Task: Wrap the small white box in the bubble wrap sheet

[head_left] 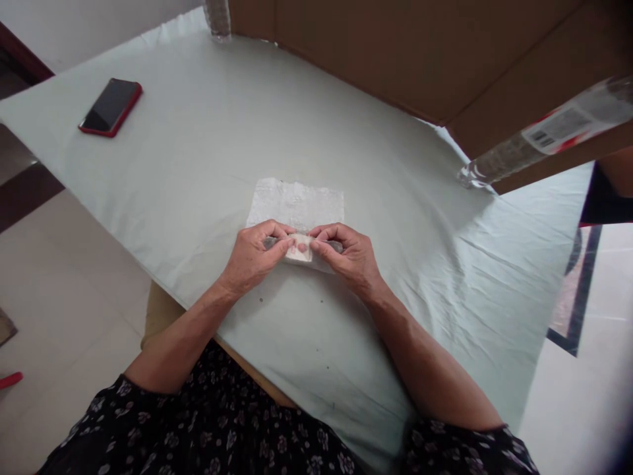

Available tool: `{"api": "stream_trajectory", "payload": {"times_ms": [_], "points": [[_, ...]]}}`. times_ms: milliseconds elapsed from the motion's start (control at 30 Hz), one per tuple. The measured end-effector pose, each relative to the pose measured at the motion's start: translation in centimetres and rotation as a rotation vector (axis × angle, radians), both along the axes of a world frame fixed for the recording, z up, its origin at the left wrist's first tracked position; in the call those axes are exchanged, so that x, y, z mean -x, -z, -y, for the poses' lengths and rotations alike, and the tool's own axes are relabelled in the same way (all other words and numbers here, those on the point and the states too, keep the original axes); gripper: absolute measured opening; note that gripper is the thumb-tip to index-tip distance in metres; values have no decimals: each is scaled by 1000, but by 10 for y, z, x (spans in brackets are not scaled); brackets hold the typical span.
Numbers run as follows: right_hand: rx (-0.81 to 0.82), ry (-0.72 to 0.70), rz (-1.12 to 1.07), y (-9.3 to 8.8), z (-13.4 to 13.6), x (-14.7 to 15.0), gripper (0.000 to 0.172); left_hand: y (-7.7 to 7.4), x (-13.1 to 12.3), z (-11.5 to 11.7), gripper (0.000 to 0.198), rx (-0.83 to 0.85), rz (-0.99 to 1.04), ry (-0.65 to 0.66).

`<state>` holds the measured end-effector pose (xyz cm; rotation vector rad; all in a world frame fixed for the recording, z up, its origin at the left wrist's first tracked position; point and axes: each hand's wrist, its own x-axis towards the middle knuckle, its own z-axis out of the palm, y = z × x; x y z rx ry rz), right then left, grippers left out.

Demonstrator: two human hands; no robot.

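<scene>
In the head view, a small whitish rectangular block (300, 256) with faint reddish marks sits between my hands. It lies at the near part of a thin, translucent white wrapping sheet (297, 203), whose far part is flat on the table. My left hand (257, 254) is closed, thumb and fingers pinching the block's left side together with the sheet. On the other side my right hand (347, 253) pinches the right end in the same way. Grey, see-through folds of the sheet stick out beside the fingers. The fingers hide the block's ends.
A phone (111, 107) with a red case lies at the table's far left. Behind stands a large brown cardboard box (366, 59) with clear tape on its edges. A pale green cloth (198, 132) covers the table. Part of another person's arm (616, 173) shows at the right edge.
</scene>
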<state>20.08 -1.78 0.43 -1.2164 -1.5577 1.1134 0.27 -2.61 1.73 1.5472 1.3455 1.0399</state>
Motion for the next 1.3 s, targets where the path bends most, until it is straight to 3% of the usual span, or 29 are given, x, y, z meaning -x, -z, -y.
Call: {"api": "stream_trajectory", "payload": {"times_ms": [267, 433, 500, 633, 733, 867, 967, 1100, 1300], "points": [[63, 25, -8, -1, -3, 1, 16, 3, 1, -1, 14, 26, 20, -1], [70, 72, 125, 4, -11, -8, 19, 1, -2, -3, 12, 86, 28, -20], [-69, 125, 215, 0, -10, -12, 12, 0, -3, -4, 12, 102, 37, -28], [-549, 219, 478, -21, 7, -10, 4, 1, -3, -5, 12, 102, 44, -30], [-743, 56, 611, -30, 22, 1, 8, 3, -3, -7, 11, 89, 34, -11], [-765, -122, 778, -19, 27, 13, 17, 5, -1, -8, 11, 76, 24, 18], [-750, -134, 857, -10, 23, 15, 19, -1, 8, -5, 10, 83, -64, 56], [-698, -157, 914, -8, 21, 16, 16, -10, 27, -1, 34, 112, -181, 58], [-731, -120, 967, -7, 20, 20, 19, -3, 41, -5, 28, 163, -250, -57]]}}
